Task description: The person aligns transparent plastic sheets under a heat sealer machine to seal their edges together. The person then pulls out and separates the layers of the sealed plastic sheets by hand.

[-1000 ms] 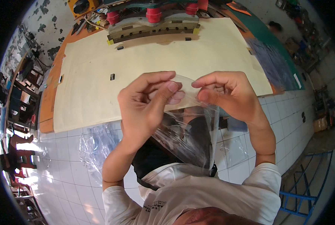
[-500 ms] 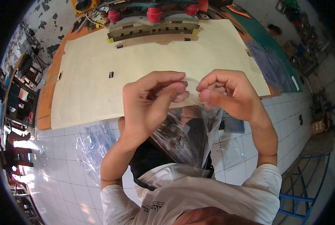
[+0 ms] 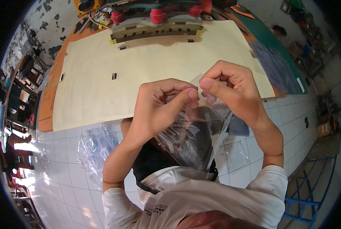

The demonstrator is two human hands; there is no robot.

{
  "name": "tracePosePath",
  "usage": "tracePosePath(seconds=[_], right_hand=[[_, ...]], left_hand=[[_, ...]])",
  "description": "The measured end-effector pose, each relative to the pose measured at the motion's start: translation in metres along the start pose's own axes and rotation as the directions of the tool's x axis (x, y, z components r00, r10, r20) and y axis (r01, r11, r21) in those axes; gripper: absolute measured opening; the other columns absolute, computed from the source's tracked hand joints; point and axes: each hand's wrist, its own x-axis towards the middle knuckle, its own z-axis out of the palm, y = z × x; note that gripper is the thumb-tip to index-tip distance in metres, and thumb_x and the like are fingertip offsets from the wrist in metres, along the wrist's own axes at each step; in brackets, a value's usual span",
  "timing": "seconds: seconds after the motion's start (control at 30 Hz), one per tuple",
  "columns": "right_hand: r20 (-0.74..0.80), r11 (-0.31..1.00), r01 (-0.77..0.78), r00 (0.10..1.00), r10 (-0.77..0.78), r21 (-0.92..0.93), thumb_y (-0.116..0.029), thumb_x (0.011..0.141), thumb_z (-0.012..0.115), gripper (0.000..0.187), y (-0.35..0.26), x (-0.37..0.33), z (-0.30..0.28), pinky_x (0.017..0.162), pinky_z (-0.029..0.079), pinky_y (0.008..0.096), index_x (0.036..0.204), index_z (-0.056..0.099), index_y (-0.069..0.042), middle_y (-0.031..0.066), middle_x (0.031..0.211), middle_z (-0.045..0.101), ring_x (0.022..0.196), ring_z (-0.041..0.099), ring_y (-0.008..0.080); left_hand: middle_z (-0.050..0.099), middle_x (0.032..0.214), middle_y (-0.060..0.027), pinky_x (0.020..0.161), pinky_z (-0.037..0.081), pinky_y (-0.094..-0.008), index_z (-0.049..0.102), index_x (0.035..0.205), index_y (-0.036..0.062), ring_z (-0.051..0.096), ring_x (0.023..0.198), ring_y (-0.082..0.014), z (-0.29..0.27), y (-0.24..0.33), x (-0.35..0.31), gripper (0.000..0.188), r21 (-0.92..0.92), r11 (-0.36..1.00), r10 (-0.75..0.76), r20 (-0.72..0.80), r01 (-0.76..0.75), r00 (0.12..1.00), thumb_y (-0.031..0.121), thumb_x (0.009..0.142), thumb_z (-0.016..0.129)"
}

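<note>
A clear plastic sheet or bag hangs from both hands down toward my lap; which of the two it is I cannot tell. My left hand pinches its upper edge between thumb and fingers. Close beside it, my right hand pinches the edge too, with a pointed corner of the film sticking up between the hands. The film is creased and see-through, with my legs showing behind it. Both hands are held up over the near edge of the cream-coloured sheet that covers the table.
At the table's far side stands a machine with a perforated bar and red cylinders. Small dark blocks lie on the cream sheet. Crumpled clear plastic is on the tiled floor at left. A blue metal frame stands at right; another person's head shows beyond.
My left hand has shifted slightly right and down, and my right hand has risen a little. The film's upper corner now stands up between them.
</note>
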Motion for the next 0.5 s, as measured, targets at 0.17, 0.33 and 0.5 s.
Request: tracePosePath(seconds=[0.17, 0.33, 0.5], right_hand=[[-0.042, 0.999, -0.022, 0.999, 0.021, -0.027, -0.013, 0.088, 0.064, 0.015, -0.002, -0.001, 0.006, 0.058, 0.047, 0.019, 0.087, 0.064, 0.002, 0.0009, 0.073, 0.062, 0.065, 0.057, 0.004], [-0.074, 0.999, -0.009, 0.997, 0.005, -0.053, -0.013, 0.089, 0.064, 0.017, -0.002, -0.004, 0.008, 0.058, 0.047, 0.0188, 0.091, 0.066, 0.003, 0.0021, 0.075, 0.064, 0.065, 0.058, 0.0043], [-0.102, 0.994, 0.034, 0.994, -0.044, -0.1, -0.013, 0.089, 0.064, 0.018, -0.002, -0.008, 0.012, 0.059, 0.049, 0.0194, 0.094, 0.068, 0.004, 0.0044, 0.078, 0.067, 0.066, 0.06, 0.0053]], left_hand=[[0.069, 0.079, -0.0124, 0.067, 0.054, -0.0263, 0.065, 0.092, -0.0085, 0.067, 0.072, -0.0156, -0.001, 0.003, 0.0, 0.013, 0.018, 1.0, -0.013, 0.001, 0.013, 1.0, 0.004, 0.089, 0.063], [0.069, 0.077, -0.0124, 0.064, 0.053, -0.0254, 0.065, 0.087, -0.0077, 0.066, 0.069, -0.0146, 0.0, 0.001, 0.001, 0.013, 0.008, 1.0, -0.001, -0.004, 0.001, 1.0, 0.005, 0.089, 0.064], [0.068, 0.078, -0.0113, 0.064, 0.053, -0.0243, 0.065, 0.091, -0.0076, 0.066, 0.069, -0.0138, 0.0, 0.0, -0.001, 0.013, 0.001, 1.0, 0.023, -0.004, -0.023, 1.0, 0.005, 0.09, 0.063]])
